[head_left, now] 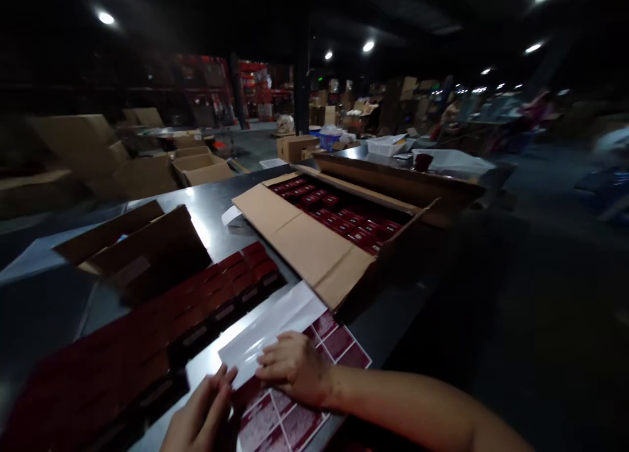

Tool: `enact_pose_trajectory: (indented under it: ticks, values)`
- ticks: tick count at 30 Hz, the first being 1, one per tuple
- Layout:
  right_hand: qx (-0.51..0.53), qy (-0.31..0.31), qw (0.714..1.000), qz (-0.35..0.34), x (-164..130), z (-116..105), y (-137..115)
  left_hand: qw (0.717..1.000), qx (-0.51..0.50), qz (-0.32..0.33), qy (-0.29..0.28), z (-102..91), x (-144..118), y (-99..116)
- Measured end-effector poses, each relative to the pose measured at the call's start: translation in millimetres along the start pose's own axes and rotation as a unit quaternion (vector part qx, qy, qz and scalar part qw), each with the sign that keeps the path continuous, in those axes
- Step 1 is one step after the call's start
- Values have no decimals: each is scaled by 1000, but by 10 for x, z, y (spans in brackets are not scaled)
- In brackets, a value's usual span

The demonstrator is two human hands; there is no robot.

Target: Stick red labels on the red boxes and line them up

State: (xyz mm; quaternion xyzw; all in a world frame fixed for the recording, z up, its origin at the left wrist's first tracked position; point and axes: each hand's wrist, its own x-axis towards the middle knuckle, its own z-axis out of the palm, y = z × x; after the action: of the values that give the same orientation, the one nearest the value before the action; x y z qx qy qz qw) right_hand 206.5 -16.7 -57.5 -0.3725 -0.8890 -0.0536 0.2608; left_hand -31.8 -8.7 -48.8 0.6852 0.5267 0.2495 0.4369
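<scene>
My right hand (295,367) lies palm down on a sheet of dark red labels (339,340) at the near edge of a shiny dark table (216,209). The fingers press where the sheet meets a white glossy backing paper (275,321). My left hand (201,416) sits just left of it, fingertips touching the edge of the label sheet, holding nothing that I can see. Rows of small dark red boxes (196,314) lie flat on the table to the left of both hands.
An open cardboard carton (304,242) full of red boxes (344,219) stands ahead on the table. A folded brown carton (142,242) lies at the left. More cartons, tables and a blurred person fill the dim warehouse behind. Dark floor lies to the right.
</scene>
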Motion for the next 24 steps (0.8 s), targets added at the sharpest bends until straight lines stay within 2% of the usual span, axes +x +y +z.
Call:
enact_pose_trajectory:
  ticks: [2,4,6,8,12,16,21,22,24]
  values:
    - [33,36,999,10,-17,-76,-58,989,-128,-55,49,10,-112,267]
    - [98,47,994,19,-35,-98,-61,955,-259,-114,87,19,-141,460]
    - [137,54,989,25,-37,-57,-14,923,-345,-143,95,1,-100,510]
    - [150,64,986,26,-29,-5,29,908,-386,-139,87,-38,-70,470]
    - [153,65,986,27,-8,-7,25,892,-428,-130,59,-100,-107,416]
    - [148,59,987,38,17,-40,7,895,-425,-127,43,-105,-118,441]
    - [166,56,983,48,33,-37,22,885,-443,-141,37,-111,-118,443]
    - [170,56,983,50,34,-37,21,894,-425,-139,24,-128,-131,443]
    - [177,58,981,60,36,-39,15,934,-339,-103,-42,-181,-163,450]
